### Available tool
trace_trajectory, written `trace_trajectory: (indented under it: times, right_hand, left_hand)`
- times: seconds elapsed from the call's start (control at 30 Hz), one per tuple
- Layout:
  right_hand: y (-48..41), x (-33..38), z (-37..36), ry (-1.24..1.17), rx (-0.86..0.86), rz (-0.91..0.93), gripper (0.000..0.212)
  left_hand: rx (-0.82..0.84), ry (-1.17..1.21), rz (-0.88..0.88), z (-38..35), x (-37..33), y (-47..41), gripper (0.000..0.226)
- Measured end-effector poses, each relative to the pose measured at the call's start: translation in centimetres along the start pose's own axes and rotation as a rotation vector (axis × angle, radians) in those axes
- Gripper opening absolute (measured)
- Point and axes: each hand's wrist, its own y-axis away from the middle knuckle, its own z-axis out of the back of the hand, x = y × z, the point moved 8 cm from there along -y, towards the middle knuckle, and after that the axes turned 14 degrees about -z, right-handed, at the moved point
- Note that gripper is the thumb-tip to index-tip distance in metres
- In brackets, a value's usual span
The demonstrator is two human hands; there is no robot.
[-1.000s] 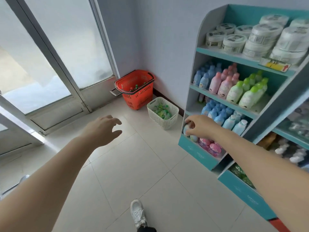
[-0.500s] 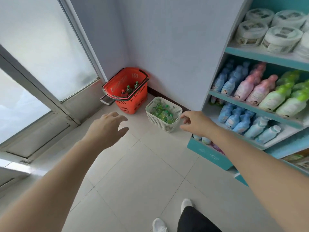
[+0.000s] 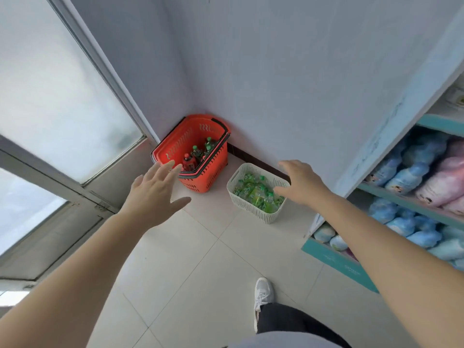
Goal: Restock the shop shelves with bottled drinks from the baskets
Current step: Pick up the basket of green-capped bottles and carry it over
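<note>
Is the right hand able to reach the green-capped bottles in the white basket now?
Probably yes: the right hand hovers open near the white basket, whose top is uncovered; nothing blocks the green-capped bottles.

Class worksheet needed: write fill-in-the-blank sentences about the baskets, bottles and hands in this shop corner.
The bottles in the white basket have ____ caps.
The left hand and the right hand each hold ____.
The red basket stands in the room's ____.
Missing words: green; nothing; corner.
</note>
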Motion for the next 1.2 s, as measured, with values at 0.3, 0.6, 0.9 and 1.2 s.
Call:
trace_trajectory:
  times: [0.3,0.6,0.9,1.2]
  right_hand:
    - [-10.2,3.1,2.5,0.100,-0.068,-0.005,0.074]
    - [-18.2,0.8,1.3,0.089,-0.137,-0.324,0.074]
    - [-24.9,-4.5,-6.2,0.158,-0.160,-0.690,0.071]
    - [-32.8,-12.2,-23.8,0.291,-0.130,-0.671,0.071]
  left_hand:
    - [-0.005,-0.080,-0.171,0.5,4.5,-12.3,0.077]
    - [0.065,-0.109,-0.540,-2.4,6.3,-29.8,0.075]
    - [0.094,-0.148,-0.810,-12.4,6.4,-45.2,0.072]
    - [0.120,-0.183,-0.840,-34.7,6.9,-52.1,0.069]
